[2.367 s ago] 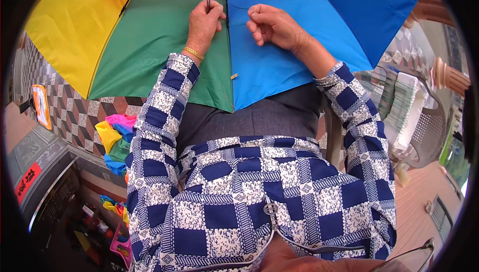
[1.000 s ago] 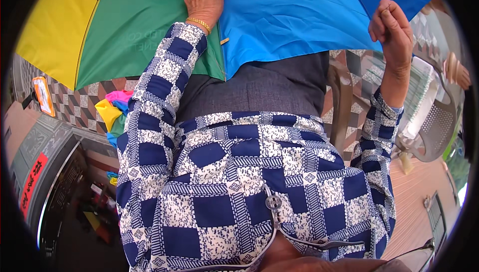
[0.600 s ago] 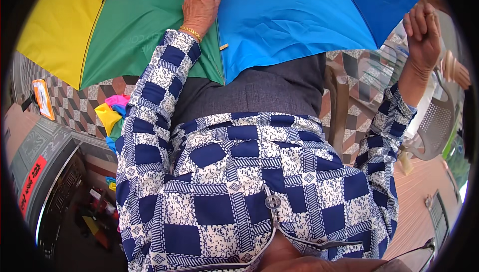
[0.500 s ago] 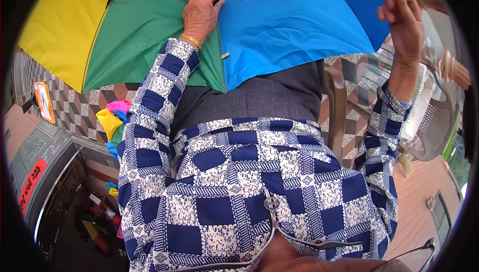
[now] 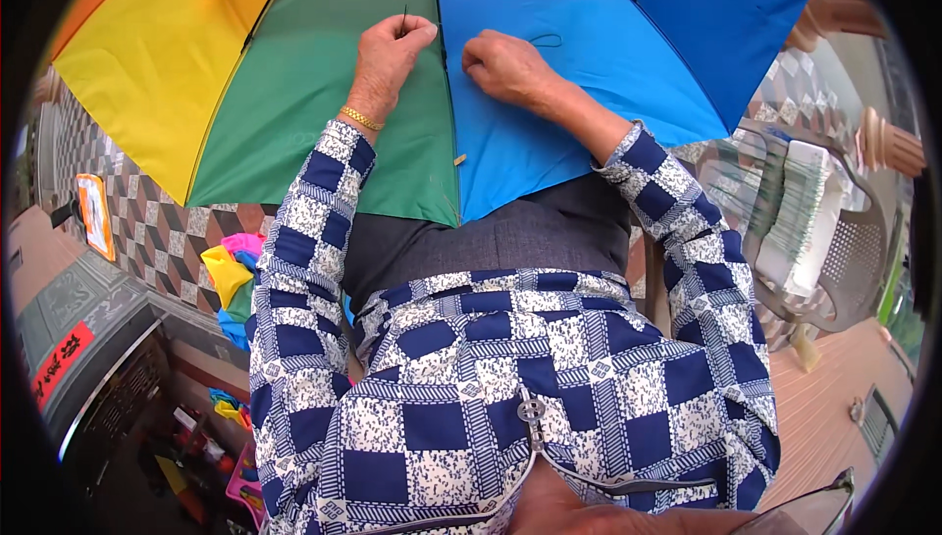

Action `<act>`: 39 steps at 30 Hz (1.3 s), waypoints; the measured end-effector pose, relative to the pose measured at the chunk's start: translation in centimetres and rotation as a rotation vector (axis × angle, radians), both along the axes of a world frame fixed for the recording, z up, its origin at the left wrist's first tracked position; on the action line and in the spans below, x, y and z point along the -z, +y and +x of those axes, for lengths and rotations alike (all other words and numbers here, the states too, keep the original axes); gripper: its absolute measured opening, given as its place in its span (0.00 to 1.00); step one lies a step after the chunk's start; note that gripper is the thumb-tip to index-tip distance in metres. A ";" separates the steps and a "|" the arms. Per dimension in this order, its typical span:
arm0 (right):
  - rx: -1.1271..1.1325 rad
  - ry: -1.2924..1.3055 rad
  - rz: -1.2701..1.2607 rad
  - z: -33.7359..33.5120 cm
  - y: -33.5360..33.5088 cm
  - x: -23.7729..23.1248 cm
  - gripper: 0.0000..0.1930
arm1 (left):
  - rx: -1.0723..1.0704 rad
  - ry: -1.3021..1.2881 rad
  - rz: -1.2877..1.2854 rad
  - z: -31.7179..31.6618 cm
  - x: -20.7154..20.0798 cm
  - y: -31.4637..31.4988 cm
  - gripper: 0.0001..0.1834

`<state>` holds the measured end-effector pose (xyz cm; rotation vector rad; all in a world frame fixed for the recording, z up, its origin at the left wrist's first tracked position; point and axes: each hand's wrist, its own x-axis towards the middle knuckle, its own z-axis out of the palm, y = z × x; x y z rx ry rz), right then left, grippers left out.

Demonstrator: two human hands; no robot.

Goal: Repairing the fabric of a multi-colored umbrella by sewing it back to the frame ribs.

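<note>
An umbrella canopy (image 5: 343, 118) lies spread over my lap, with yellow, green and blue panels and a dark rib along the green-blue seam. On the green panel, left of that rib, my left hand (image 5: 388, 56) is pinched closed with a thin dark pointed thing (image 5: 404, 17) sticking up from it; its kind is unclear. Just across the seam, over the blue panel, my right hand (image 5: 510, 69) has its fingers curled together. A loop of dark thread (image 5: 547, 41) shows beside it. The right fingertips are partly hidden, so their hold on the thread is not plain.
A grey-brown plastic chair (image 5: 854, 260) at the right carries a white bundle of thin greenish strands (image 5: 800, 216). Bright folded cloth (image 5: 231, 275) lies by my left elbow. A pink basket (image 5: 245, 481) stands lower left. Patterned tiles (image 5: 162, 241) cover the floor.
My right hand has come from the raised far right down to the seam, close to my left hand. The dark pointed thing in my left hand now points upward. The canopy has shifted slightly toward me.
</note>
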<state>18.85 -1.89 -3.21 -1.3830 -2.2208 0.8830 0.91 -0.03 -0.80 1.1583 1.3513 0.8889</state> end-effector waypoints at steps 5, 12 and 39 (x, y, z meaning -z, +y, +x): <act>-0.003 -0.011 -0.021 -0.1 -0.5 -0.2 0.07 | -0.005 -0.042 -0.017 -0.4 -0.3 -0.2 0.05; 0.112 0.140 0.141 -2.1 -0.3 1.0 0.09 | 0.038 -0.046 0.052 0.2 -0.1 -1.0 0.06; 0.398 0.996 -0.708 22.5 -2.3 -8.1 0.07 | 0.281 0.741 0.699 -0.3 4.8 -0.3 0.06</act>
